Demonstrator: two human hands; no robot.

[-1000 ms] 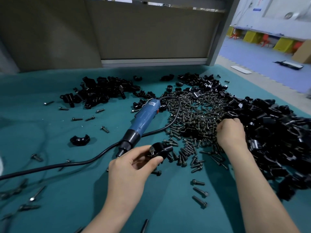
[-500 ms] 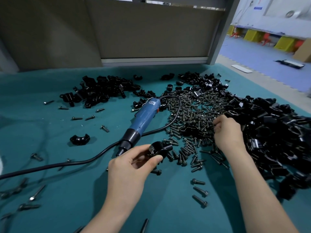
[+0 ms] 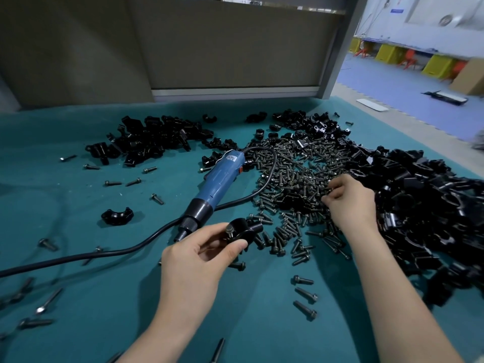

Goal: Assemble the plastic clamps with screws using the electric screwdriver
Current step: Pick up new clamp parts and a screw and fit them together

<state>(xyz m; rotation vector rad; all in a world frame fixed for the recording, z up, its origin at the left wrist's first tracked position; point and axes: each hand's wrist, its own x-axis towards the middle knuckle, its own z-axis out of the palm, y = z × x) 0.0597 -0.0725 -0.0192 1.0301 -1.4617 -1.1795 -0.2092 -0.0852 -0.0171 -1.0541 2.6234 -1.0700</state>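
Hands by the electric screwdriver (image 3: 220,182)
Left hand (image 3: 199,258) is gripping a plastic clamp (image 3: 242,230) at its tip; right hand (image 3: 351,203) is curling into screws (image 3: 293,174) right of it, grip unclear

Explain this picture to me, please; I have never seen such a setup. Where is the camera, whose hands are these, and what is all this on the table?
There is no machine here: a person works with bare hands, and the one camera sits on their head, looking forward and down. The left hand holds a black plastic clamp with a screw head showing in it. The right hand reaches into the heap of screws, fingers curled; whether it has one pinched cannot be told. On the teal table the blue electric screwdriver lies unheld, its black cable trailing left. Heaps of black clamp parts lie at the right, and more at the back left.
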